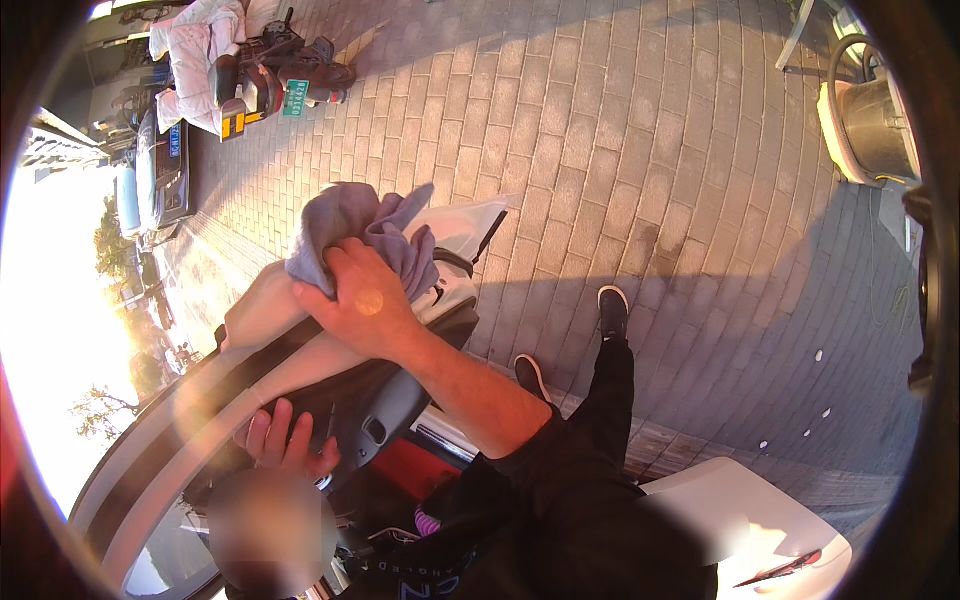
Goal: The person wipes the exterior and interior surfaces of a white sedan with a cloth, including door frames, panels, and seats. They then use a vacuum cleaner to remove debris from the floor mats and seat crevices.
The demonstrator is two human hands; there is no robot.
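Note:
My right hand [364, 300] is closed around a crumpled grey-blue cloth [337, 217], over the upper edge of a light-coloured car door [262, 307] that stands open. Its thumb lies on the left, and folds of cloth stick out above and to the right. Below it, my left hand [281, 442] has its fingers apart beside the door's window frame; its wrist lies behind a blurred patch. Whether those fingers touch the frame, I cannot tell. The dark inner door panel [390, 405] with its handle shows between my left hand and my right forearm.
Grey paving bricks [525, 150] surround my shoes. A scooter [277, 75] with a quilted cover and a parked car [161, 169] stand at the upper left. At the upper right is a yellow-rimmed tub [870, 127] with a hose. A white car panel [750, 510] is at the lower right.

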